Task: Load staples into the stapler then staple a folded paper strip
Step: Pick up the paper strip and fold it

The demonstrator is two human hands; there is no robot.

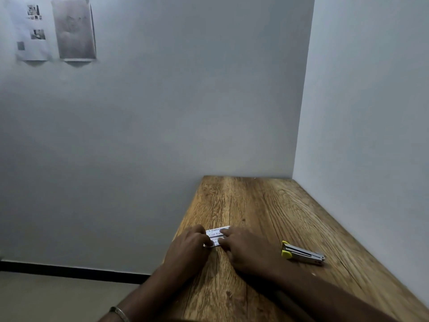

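A small white paper strip (217, 234) with printed text lies on the wooden table (267, 205) near its left edge. My left hand (189, 248) holds the strip's left end, and my right hand (247, 251) presses on its right part with a finger laid across the print. Both hands cover much of the paper. A small metal stapler (303, 252) with yellow plastic ends lies on its side to the right of my right hand, apart from it. No loose staples are visible.
The table stands in a corner, with white walls behind it and along its right side. Its left edge drops off to the floor just beside my left hand. Two printed sheets (54, 31) hang on the back wall, upper left.
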